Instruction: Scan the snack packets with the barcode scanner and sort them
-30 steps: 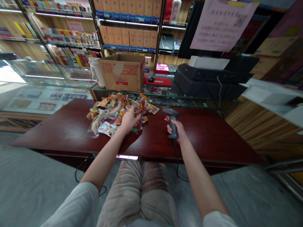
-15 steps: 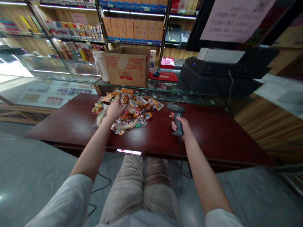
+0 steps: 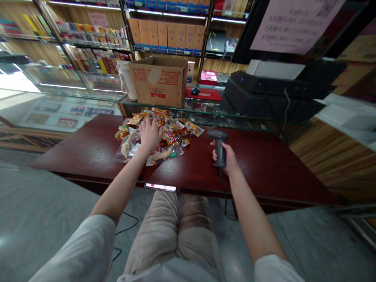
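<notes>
A heap of vacuum-packed snacks (image 3: 176,135) in clear and orange wrappers lies on the dark red table (image 3: 194,170). On its left part rests my left hand (image 3: 150,135), palm down with the fingers spread over the packs; what lies beneath the palm is hidden. To the right of the heap, my right hand (image 3: 230,158) grips the handle of a grey barcode scanner (image 3: 219,147). The scanner is upright, its head at the top, and a black cable runs down from its base past the table's front edge.
Behind the heap, an open cardboard box (image 3: 158,84) stands on a glass counter beside a white container (image 3: 127,80). A phone (image 3: 160,187) with a lit screen sits at the table's front edge. Black machines (image 3: 264,94) and a monitor with a pink notice (image 3: 293,27) are at the right.
My left hand has shifted slightly right and nearer over the heap, and its fingers now lie spread on the packs. My right hand still holds the scanner in almost the same place.
</notes>
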A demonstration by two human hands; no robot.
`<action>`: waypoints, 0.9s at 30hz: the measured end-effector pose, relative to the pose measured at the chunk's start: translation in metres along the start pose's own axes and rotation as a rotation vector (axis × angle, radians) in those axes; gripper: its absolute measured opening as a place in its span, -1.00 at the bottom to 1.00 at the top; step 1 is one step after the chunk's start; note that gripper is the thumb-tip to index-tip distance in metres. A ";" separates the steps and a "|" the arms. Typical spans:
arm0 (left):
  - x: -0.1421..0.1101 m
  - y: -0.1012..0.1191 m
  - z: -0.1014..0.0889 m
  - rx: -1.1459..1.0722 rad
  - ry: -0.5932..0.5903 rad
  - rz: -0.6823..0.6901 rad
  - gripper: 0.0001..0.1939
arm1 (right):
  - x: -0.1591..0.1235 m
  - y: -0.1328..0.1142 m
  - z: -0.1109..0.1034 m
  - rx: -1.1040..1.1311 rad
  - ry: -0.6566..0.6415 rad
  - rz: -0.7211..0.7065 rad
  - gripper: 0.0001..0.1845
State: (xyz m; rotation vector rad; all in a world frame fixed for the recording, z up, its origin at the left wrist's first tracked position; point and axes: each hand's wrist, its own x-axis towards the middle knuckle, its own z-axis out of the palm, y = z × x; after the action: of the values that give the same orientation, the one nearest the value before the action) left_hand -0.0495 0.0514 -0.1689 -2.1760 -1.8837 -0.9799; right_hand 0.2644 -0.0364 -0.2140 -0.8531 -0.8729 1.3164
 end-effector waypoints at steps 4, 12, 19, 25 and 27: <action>-0.011 0.037 0.003 -0.439 -0.225 0.130 -0.64 | 0.004 0.005 0.017 -0.063 -0.010 -0.008 -0.68; -0.047 0.082 0.028 -1.682 -0.702 -0.417 -0.52 | 0.008 0.043 0.100 -0.585 0.004 -0.336 -0.48; -0.049 0.060 0.005 -1.881 -0.518 -0.668 -0.81 | 0.013 0.057 0.130 -0.976 -0.014 -0.437 -0.43; -0.030 0.022 -0.017 -1.866 -0.523 -0.576 -0.77 | 0.025 0.036 0.136 -0.994 0.037 -0.568 -0.53; -0.022 0.004 -0.025 -1.839 -0.516 -0.532 -0.71 | 0.048 0.035 0.127 -0.925 0.058 -0.510 -0.57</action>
State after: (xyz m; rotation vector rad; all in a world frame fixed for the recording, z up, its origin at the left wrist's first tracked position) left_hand -0.0562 0.0195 -0.1595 -2.5519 -1.8390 -3.6131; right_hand 0.1375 0.0175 -0.1882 -1.2429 -1.5651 0.3958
